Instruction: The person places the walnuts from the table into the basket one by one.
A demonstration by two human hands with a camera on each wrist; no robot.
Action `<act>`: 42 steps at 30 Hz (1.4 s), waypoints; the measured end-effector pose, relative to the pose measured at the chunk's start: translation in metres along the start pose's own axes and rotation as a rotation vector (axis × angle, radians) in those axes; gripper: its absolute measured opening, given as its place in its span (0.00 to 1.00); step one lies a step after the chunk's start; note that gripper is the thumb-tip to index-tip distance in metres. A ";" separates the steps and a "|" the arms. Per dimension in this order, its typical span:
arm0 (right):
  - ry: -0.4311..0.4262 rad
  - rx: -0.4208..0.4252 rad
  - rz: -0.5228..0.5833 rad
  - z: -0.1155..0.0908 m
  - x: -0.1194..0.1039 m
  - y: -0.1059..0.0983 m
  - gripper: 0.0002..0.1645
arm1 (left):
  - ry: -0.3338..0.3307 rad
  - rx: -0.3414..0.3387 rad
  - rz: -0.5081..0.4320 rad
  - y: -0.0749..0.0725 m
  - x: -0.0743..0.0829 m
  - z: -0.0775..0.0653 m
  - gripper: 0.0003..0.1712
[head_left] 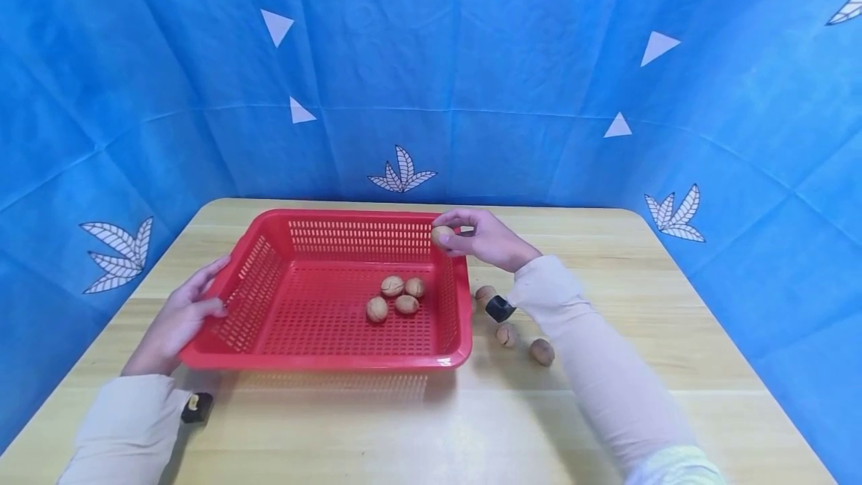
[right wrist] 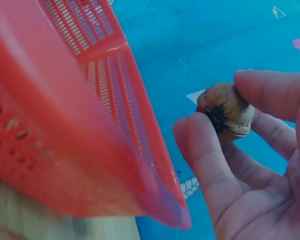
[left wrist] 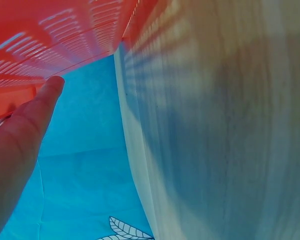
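A red plastic basket (head_left: 323,362) with slotted walls sits on the table, and several walnuts (head_left: 377,310) lie in its right half. My left hand (head_left: 176,320) grips the basket's left rim, thumb over the inner side. From below, the left wrist view shows one finger (left wrist: 37,110) against the basket's outside. Above the right rim, my right hand (head_left: 488,238) pinches a single walnut (right wrist: 227,111) between thumb and fingertips. In the right wrist view this walnut has a dark patch and stands apart from the basket wall (right wrist: 90,150).
Several loose walnuts (head_left: 542,352) lie on the wooden table (head_left: 323,432) right of the basket, partly hidden by the right forearm. A black wrist device (head_left: 500,308) hangs under each sleeve. Blue patterned cloth (head_left: 512,73) surrounds the table at the back and sides.
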State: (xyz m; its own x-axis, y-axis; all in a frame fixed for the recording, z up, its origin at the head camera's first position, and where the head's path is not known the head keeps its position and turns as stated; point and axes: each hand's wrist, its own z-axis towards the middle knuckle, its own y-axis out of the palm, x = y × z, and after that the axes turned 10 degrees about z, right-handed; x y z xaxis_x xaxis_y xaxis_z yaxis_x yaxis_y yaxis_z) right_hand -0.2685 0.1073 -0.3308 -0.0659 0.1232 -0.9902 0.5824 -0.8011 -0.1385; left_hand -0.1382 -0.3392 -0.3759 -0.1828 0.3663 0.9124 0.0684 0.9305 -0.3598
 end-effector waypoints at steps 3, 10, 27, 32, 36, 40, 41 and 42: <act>-0.015 0.011 0.008 0.005 -0.002 0.007 0.22 | 0.005 -0.003 0.003 0.000 0.000 0.000 0.47; -0.040 -0.017 0.055 0.015 -0.009 0.025 0.21 | -0.001 -0.001 -0.014 -0.002 0.000 -0.001 0.46; -0.023 0.027 0.149 0.040 0.000 0.054 0.20 | -0.001 -0.003 -0.006 0.001 -0.001 0.000 0.46; -0.003 0.065 0.123 0.044 0.000 0.059 0.20 | 0.007 -0.008 -0.008 0.001 -0.001 0.001 0.46; -0.008 0.088 0.110 0.048 0.000 0.064 0.18 | 0.010 -0.006 -0.004 0.001 -0.002 0.002 0.47; 0.014 0.098 0.114 0.053 0.000 0.068 0.16 | 0.001 0.002 0.028 0.002 -0.002 0.002 0.48; 0.022 0.101 0.121 0.055 0.000 0.070 0.16 | -0.004 0.004 0.039 0.002 -0.001 0.002 0.48; 0.031 0.103 0.119 0.056 0.000 0.071 0.16 | -0.009 0.004 0.042 0.002 -0.001 0.002 0.49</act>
State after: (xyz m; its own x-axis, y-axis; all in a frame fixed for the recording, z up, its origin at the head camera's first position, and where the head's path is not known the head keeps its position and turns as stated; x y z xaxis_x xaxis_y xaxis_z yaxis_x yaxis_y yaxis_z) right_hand -0.2723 0.0181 -0.3418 0.0244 0.0400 -0.9989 0.4984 -0.8667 -0.0226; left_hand -0.1394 -0.3375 -0.3783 -0.1890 0.4050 0.8946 0.0727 0.9143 -0.3985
